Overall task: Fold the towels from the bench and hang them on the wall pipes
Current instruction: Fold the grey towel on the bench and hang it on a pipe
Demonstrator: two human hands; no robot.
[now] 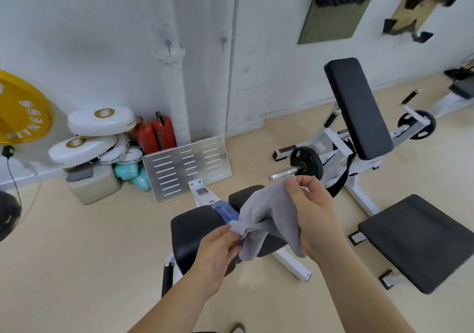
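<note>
Grey towel [266, 212] is hanging in the air between both hands, just above the bench [195, 225]. It is looking bunched rather than folded, so the folding is judged to be only starting. The left hand [218, 250] is pinching a gathered edge low down, its fingers [234, 232] curling onto the cloth. The right hand [315, 220] is pinching a corner higher up between thumb and fingertips [292, 186], with the cloth draping down past its palm. Just behind, a blue towel [225, 211] is lying crumpled on the bench, not yet folded. Farther off, the white wall pipes [177, 89] are standing bare, with no towel hanging on them in this view, so all the hanging is seemingly left to do.
</note>
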